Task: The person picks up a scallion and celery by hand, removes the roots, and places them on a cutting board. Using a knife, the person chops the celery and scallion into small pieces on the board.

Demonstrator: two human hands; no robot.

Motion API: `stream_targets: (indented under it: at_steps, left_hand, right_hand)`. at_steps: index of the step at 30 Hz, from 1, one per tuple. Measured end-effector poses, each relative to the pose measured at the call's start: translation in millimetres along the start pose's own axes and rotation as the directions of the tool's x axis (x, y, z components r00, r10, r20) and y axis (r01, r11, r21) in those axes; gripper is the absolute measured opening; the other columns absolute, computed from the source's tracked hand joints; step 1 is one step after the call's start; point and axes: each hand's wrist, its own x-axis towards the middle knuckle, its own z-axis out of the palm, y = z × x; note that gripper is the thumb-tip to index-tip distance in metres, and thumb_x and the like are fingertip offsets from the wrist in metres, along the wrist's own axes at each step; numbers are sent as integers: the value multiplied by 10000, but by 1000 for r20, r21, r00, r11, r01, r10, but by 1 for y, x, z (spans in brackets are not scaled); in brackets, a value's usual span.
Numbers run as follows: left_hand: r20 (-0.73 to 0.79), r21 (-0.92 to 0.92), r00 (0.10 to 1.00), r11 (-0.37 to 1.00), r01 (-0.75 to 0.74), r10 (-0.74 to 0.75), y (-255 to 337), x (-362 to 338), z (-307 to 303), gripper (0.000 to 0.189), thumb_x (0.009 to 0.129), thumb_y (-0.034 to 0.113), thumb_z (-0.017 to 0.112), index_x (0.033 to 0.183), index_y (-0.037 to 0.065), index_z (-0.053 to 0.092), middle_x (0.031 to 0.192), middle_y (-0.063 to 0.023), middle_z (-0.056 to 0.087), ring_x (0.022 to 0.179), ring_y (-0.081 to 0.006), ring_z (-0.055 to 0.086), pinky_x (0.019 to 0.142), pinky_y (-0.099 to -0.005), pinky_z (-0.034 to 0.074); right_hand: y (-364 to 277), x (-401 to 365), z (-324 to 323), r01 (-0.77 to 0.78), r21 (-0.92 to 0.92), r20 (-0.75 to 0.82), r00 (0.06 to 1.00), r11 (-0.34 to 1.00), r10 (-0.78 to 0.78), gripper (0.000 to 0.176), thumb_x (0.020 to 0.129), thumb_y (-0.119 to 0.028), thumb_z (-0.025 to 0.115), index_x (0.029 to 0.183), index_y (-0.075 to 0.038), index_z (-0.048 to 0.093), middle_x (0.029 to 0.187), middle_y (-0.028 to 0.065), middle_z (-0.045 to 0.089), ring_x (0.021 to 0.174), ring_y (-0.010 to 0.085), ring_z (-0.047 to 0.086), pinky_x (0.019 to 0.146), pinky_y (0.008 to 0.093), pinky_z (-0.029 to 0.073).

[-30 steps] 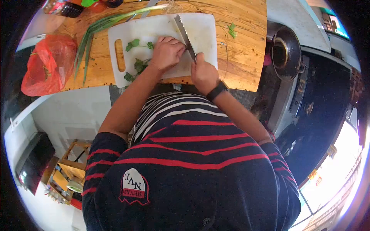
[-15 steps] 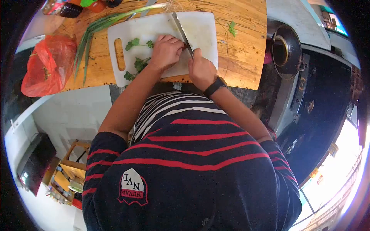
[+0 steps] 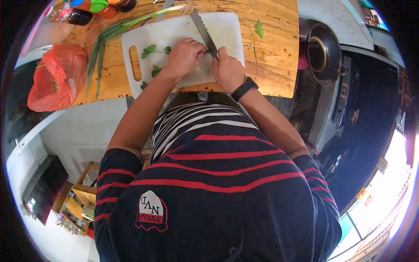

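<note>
On the white cutting board (image 3: 202,80) my right hand (image 3: 230,73) is wrapped round the handle of a knife (image 3: 202,31). Its blade points away from me, with a row of notches or holes along it. Close to the blade's left side, the curled fingers of my left hand (image 3: 184,56) press down on a leafy green herb (image 3: 149,51). Leaves stick out to the left of that hand, and more leaves (image 3: 156,70) show beside my wrist. The stems under my fingers are mostly hidden.
Spring onions (image 3: 98,48) lie along the board's left and far edges. A red plastic bag (image 3: 61,81) is at the left, with sauce bottles (image 3: 78,16) behind it. A green scrap (image 3: 259,29) lies right of the board. Further right hangs a dark wok (image 3: 323,54).
The knife has turned so more of the blade's flat face shows, and its tip has shifted slightly left. My right hand has moved slightly; my left hand stays on the herb.
</note>
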Motion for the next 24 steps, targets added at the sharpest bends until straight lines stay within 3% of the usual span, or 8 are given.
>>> stream_targets:
  at_steps: [8, 10, 16, 18, 23, 24]
  left_hand:
    - [45, 34, 999, 999, -23, 21, 3, 1, -6, 112, 717, 34, 630, 819, 45, 675, 802, -108, 652, 855, -296, 616, 832, -419, 465]
    - [-37, 22, 998, 998, -51, 52, -1, 0, 1, 116, 709, 35, 635, 819, 38, 672, 815, -113, 658, 866, -296, 616, 832, -419, 465]
    - [-32, 31, 997, 997, -64, 65, -2, -2, -2, 130, 711, 33, 637, 834, 37, 678, 829, -121, 668, 872, -307, 619, 849, -420, 467]
    - [-16, 22, 998, 998, -53, 53, -1, -2, 0, 135, 708, 31, 638, 838, 38, 675, 822, -118, 668, 868, -309, 619, 851, -422, 466]
    - [-96, 28, 991, 996, -87, 90, -5, 0, 0, 131, 705, 27, 642, 833, 38, 665, 797, -114, 665, 848, -313, 619, 844, -429, 467]
    - [-54, 19, 996, 997, -71, 72, -4, -1, -3, 126, 705, 28, 643, 829, 37, 663, 801, -117, 664, 853, -315, 621, 846, -429, 470]
  right_hand:
    - [-5, -10, 14, -73, -27, 44, 996, 997, 75, 243, 925, -216, 518, 1000, -3, 429, 694, 276, 629, 671, 467, 637, 605, 562, 497]
    - [-6, -7, 13, -79, -9, 19, 997, 997, 79, 231, 927, -202, 524, 1009, -9, 428, 691, 278, 622, 665, 476, 622, 604, 574, 481]
    - [-12, -11, -1, -19, -39, 65, 998, 999, 21, 244, 911, -197, 512, 1008, 7, 421, 715, 285, 634, 695, 464, 650, 621, 549, 515]
    - [-12, -8, 11, -92, -42, 77, 993, 995, 95, 238, 904, -193, 521, 998, 7, 432, 720, 287, 636, 702, 468, 648, 636, 559, 512]
    - [-10, -7, 4, -10, -14, 26, 1000, 1000, 11, 218, 900, -172, 516, 990, 10, 438, 718, 288, 635, 705, 468, 650, 644, 562, 510]
    - [-12, -10, 3, -10, -28, 25, 1000, 1000, 11, 213, 899, -165, 511, 992, 12, 437, 717, 289, 635, 705, 469, 649, 645, 564, 509]
